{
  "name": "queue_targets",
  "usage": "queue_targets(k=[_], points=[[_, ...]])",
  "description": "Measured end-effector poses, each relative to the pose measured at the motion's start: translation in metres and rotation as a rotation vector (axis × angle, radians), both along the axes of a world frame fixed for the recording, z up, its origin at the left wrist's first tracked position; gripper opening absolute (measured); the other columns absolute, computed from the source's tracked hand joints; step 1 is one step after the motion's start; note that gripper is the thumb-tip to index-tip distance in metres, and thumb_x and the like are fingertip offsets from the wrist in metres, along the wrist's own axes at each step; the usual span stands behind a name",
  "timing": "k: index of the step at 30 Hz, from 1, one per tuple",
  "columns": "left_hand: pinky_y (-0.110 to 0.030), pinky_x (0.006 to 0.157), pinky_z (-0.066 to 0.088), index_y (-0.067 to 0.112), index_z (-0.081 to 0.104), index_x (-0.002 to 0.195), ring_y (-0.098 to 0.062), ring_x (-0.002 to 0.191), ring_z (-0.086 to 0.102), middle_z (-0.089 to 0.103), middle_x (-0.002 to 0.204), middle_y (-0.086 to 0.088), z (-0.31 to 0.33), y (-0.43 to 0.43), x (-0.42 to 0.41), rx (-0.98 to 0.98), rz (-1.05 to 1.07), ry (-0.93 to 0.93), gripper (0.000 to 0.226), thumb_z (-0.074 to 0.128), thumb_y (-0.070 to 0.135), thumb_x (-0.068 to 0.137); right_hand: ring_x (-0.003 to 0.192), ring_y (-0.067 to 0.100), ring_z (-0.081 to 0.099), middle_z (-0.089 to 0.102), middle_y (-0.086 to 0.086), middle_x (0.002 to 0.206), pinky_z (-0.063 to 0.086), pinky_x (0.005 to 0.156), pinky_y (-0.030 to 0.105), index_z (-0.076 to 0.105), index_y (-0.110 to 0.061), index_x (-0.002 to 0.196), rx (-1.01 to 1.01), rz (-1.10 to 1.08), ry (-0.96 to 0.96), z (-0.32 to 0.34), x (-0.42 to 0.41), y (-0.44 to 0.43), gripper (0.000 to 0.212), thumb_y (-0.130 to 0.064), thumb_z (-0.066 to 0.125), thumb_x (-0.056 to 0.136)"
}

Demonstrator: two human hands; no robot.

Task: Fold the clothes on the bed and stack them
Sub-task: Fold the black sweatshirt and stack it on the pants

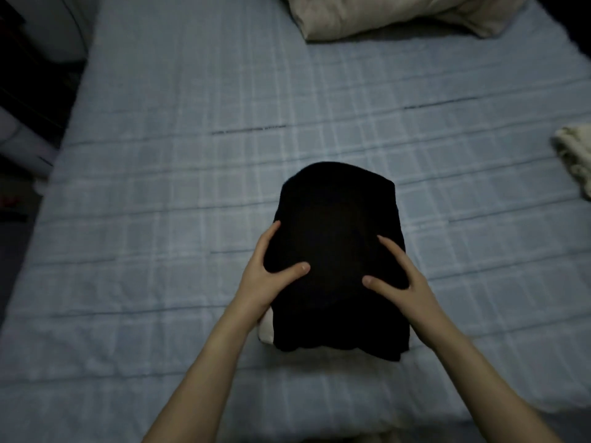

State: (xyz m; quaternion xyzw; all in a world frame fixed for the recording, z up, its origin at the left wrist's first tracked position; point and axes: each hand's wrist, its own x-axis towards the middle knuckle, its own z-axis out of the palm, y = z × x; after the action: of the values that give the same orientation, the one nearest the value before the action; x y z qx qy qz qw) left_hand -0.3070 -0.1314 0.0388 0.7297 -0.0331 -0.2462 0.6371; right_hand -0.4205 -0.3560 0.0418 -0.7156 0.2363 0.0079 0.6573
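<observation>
A folded black garment [335, 219] sits in the middle of the bed on top of a folded white garment [266, 331], of which only a strip shows at the near left corner. My left hand [263, 276] holds the black garment's left side, thumb on top and fingers along the edge. My right hand [414, 294] holds its right side the same way, thumb and forefinger lying on the cloth. The other fingers of both hands are hidden by the fabric.
The bed [160, 219] has a pale blue checked cover. A beige pillow [383, 14] lies at the far end. A crumpled cream cloth [575, 158] lies at the right edge. Dark floor and a white object [25, 135] are off the bed's left side.
</observation>
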Motion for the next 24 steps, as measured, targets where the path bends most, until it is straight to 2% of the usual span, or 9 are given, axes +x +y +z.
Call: queue_targets(k=[2,5,9,12,16,18,21,24], points=[[-0.011,0.087,0.050,0.045,0.042,0.140,0.008,0.116,0.055,0.052,0.136,0.020,0.046,0.005,-0.014,-0.018,-0.023,-0.033,0.085,0.086,0.023,0.070,0.113,-0.017,0.054,0.056,-0.035,0.125,0.048,0.085,0.005,0.052,-0.050,0.133,-0.015,-0.026,-0.053,0.048,-0.018,0.005,0.073,-0.032,0.082,0.069],[-0.010,0.086,0.049,0.046,0.042,0.140,0.011,0.115,0.053,0.050,0.137,0.021,0.114,0.011,-0.029,-0.059,-0.046,-0.093,0.084,0.085,0.027,0.071,0.113,-0.016,0.055,0.056,-0.035,0.124,0.049,0.085,0.007,0.052,-0.049,0.134,-0.024,-0.023,-0.097,0.115,-0.039,0.009,0.069,-0.023,0.082,0.077],[-0.016,0.088,0.050,0.049,0.041,0.139,0.005,0.119,0.051,0.047,0.137,0.023,0.192,0.025,-0.043,-0.117,-0.080,-0.160,0.083,0.085,0.032,0.070,0.111,-0.018,0.054,0.054,-0.035,0.126,0.049,0.084,0.006,0.052,-0.050,0.135,-0.084,-0.089,-0.169,0.197,-0.064,0.029,0.073,-0.035,0.081,0.070],[-0.016,0.086,0.052,0.051,0.041,0.138,0.004,0.119,0.051,0.047,0.137,0.023,0.231,0.045,-0.057,-0.170,-0.134,-0.202,0.085,0.085,0.040,0.065,0.112,-0.017,0.054,0.056,-0.039,0.123,0.049,0.083,0.007,0.053,-0.053,0.132,-0.086,-0.147,-0.236,0.232,-0.089,0.056,0.072,-0.040,0.081,0.067],[-0.023,0.092,0.051,0.053,0.042,0.136,0.001,0.121,0.050,0.046,0.140,0.021,0.250,0.065,-0.069,-0.199,-0.260,-0.228,0.085,0.085,0.043,0.063,0.110,-0.018,0.055,0.056,-0.044,0.120,0.049,0.078,0.005,0.054,-0.057,0.129,-0.069,-0.268,-0.283,0.246,-0.125,0.095,0.070,-0.043,0.083,0.067],[-0.023,0.091,0.052,0.050,0.044,0.136,0.002,0.119,0.053,0.049,0.137,0.022,0.250,0.065,-0.072,-0.204,-0.322,-0.213,0.084,0.084,0.042,0.062,0.108,-0.016,0.057,0.058,-0.038,0.122,0.049,0.076,0.005,0.055,-0.056,0.129,-0.053,-0.354,-0.296,0.246,-0.145,0.107,0.066,-0.037,0.082,0.071],[-0.018,0.080,0.057,0.053,0.049,0.130,0.008,0.107,0.059,0.054,0.129,0.027,0.245,0.052,-0.077,-0.215,-0.435,-0.149,0.079,0.084,0.046,0.059,0.106,-0.010,0.062,0.061,-0.018,0.131,0.049,0.076,0.007,0.061,-0.046,0.129,-0.025,-0.513,-0.311,0.246,-0.180,0.107,0.059,-0.016,0.078,0.081],[-0.014,0.068,0.056,0.055,0.050,0.129,0.000,0.109,0.061,0.054,0.131,0.021,0.237,0.028,-0.091,-0.210,-0.541,-0.061,0.077,0.084,0.047,0.060,0.107,-0.008,0.062,0.063,-0.010,0.131,0.049,0.078,0.007,0.063,-0.039,0.128,-0.009,-0.600,-0.316,0.248,-0.214,0.100,0.058,-0.007,0.075,0.082]])
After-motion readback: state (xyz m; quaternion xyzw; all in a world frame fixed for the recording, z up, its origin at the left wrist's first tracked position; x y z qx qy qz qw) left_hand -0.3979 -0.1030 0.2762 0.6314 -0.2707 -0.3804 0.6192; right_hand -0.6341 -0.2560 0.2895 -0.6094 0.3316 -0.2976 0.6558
